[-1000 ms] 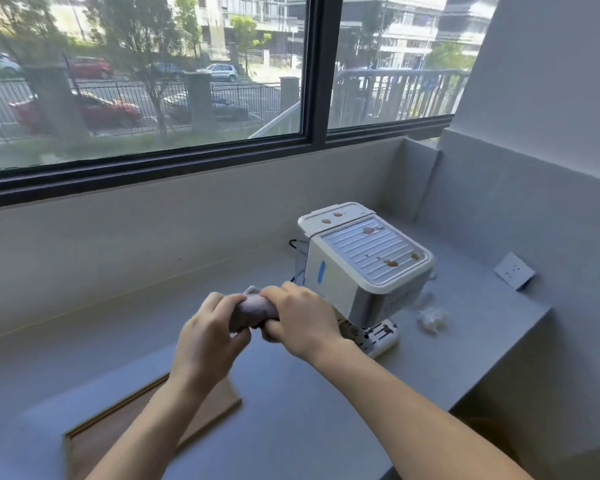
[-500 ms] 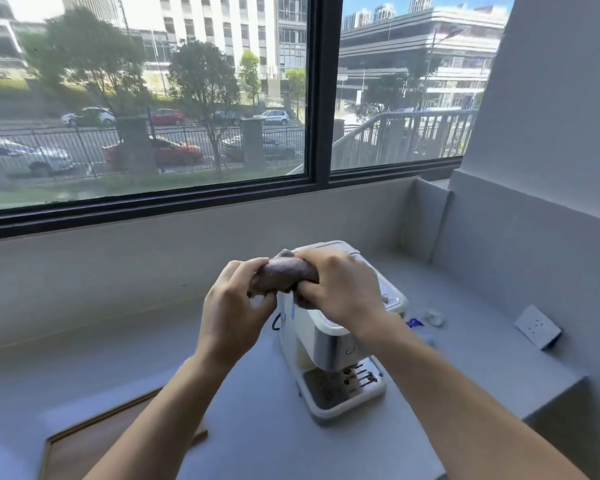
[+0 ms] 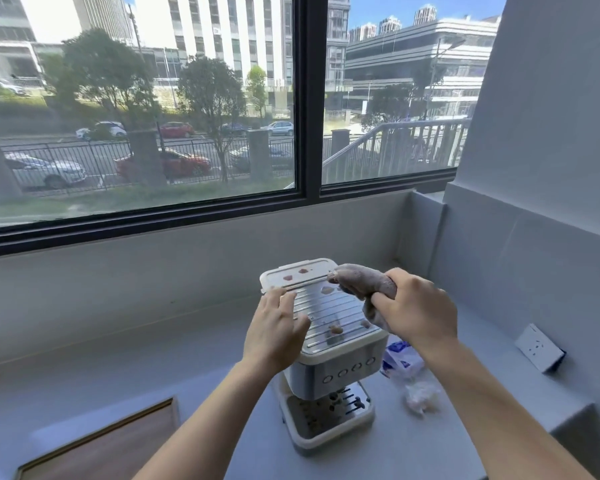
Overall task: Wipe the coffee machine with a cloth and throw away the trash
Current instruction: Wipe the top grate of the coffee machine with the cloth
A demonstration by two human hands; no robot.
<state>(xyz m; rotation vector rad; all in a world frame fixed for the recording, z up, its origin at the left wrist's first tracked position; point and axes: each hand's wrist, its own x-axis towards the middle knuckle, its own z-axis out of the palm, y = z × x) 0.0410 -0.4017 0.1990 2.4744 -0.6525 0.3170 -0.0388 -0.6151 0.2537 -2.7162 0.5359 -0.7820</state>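
On the grey counter [image 3: 153,368] under the window, the coffee machine [image 3: 333,375] stands with brownish spots [image 3: 335,329] scattered over its ribbed top. The left hand [image 3: 274,330] rests on the top's left edge, fingers fairly straight and holding nothing. The right hand [image 3: 416,313] is over the top's right side, fingers curled tight round a bunched grey cloth [image 3: 364,284]; whether the cloth touches the machine cannot be told. Just right of the machine lie a blue-and-white wrapper [image 3: 400,362] and, nearer, a crumpled wad [image 3: 421,396]. A wooden board [image 3: 111,445] lies at the near left, a socket [image 3: 539,348] at the far right.
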